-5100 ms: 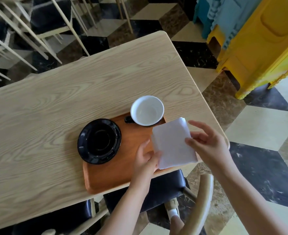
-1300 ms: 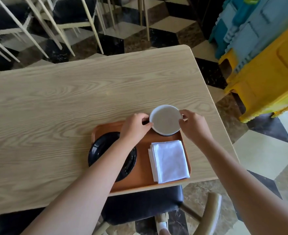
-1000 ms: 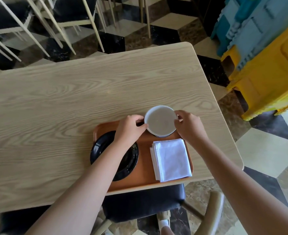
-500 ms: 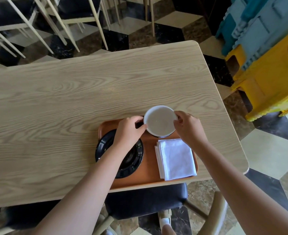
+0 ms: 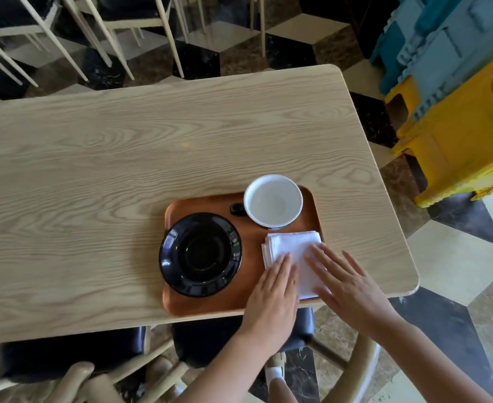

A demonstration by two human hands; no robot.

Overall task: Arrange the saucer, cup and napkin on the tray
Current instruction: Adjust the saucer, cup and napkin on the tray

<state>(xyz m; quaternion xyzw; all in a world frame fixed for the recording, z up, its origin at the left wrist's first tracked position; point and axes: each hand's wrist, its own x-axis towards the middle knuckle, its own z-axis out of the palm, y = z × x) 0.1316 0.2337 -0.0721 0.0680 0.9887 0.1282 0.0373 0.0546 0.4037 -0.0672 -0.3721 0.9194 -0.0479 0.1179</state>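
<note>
- The pale, wood-grain table (image 5: 152,146) is cut off at the picture's left edge; the rectangular brown wooden tray (image 5: 207,306) lies at its near edge, toward the near right corner.
- The round glossy black saucer (image 5: 201,254) sits on the tray's left half, its left rim over the tray's left edge, with nothing on it.
- The cup (image 5: 273,201), white inside and dark outside, stands upright in the tray's far right corner; only its small dark handle, pointing left, and a sliver of its dark wall show.
- The folded white cloth napkin (image 5: 290,245) lies in the tray's near right corner, just in front of the cup; its near part is hidden under both hands.
- The left hand (image 5: 271,298) rests flat on the napkin's near left part, fingers straight and together.
- The right hand (image 5: 348,286) lies flat on the napkin's right part, fingers spread, gripping nothing.
</note>
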